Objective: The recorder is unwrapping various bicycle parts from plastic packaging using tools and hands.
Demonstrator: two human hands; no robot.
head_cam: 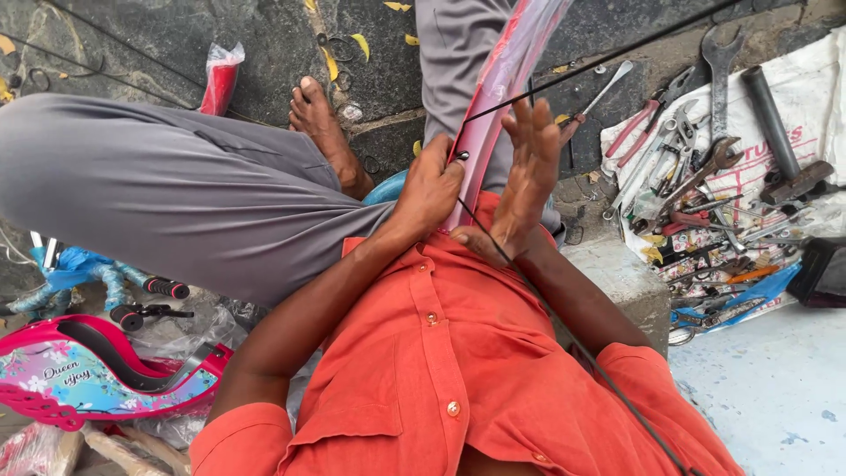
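Stone floor; hands (480,181) on pink rim (493,97).

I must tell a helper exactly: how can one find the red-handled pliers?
Look at the white printed cloth on the ground at right, covered with grey metal spanners. At its upper left edge lie the red-handled pliers; only they there have long red grips.

Glossy pink plastic-wrapped curved part (493,97), thin black metal rod (564,79), matt orange cloth shirt (458,370), rough dark stone floor (176,44)
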